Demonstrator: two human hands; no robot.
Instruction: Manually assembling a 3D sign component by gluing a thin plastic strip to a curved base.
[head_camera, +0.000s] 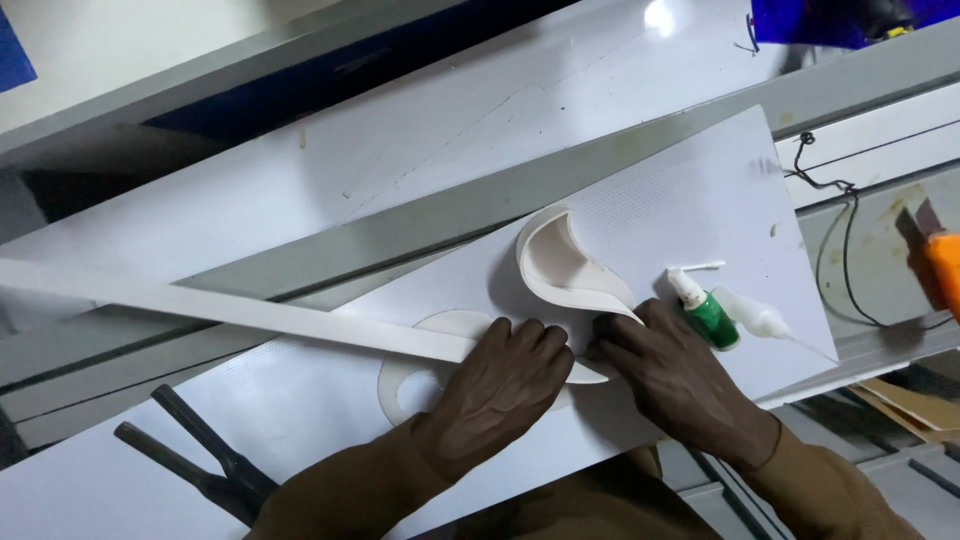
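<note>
My left hand (500, 385) lies palm down on a flat white ring-shaped cut-out (405, 385) and on the near end of a long white strip (230, 310) that runs off to the left. My right hand (670, 375) presses its fingertips on the lower end of a curved white strip (560, 265), which stands on edge in a crescent loop on the white board (700, 190). Both hands have their fingers pressed flat, not wrapped around anything.
A small green glue bottle (712, 315) and a clear nozzle bottle (755, 318) lie just right of my right hand. Black pliers (200, 460) rest at the lower left. An orange tool (943, 270) and a black wire (845, 230) are at the right edge.
</note>
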